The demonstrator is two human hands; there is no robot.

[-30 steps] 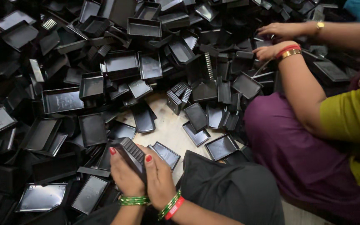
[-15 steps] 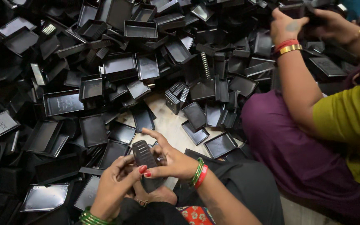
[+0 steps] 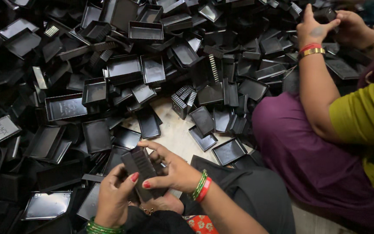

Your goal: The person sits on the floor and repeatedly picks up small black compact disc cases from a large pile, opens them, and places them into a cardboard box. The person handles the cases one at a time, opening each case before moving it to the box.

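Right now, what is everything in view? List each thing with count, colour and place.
Small ribbed stack of box parts: one, black, held between both hands.
Loose tray-shaped box parts: too many to count, black, heaped across the left and top.
Floor: one bare pale patch, centre.
Co-worker: one, purple and yellow clothing, seated right, hands at the top right of the heap.
Left hand: green bangles, gripping the stack.
Right hand: green and red bangles, gripping the stack.
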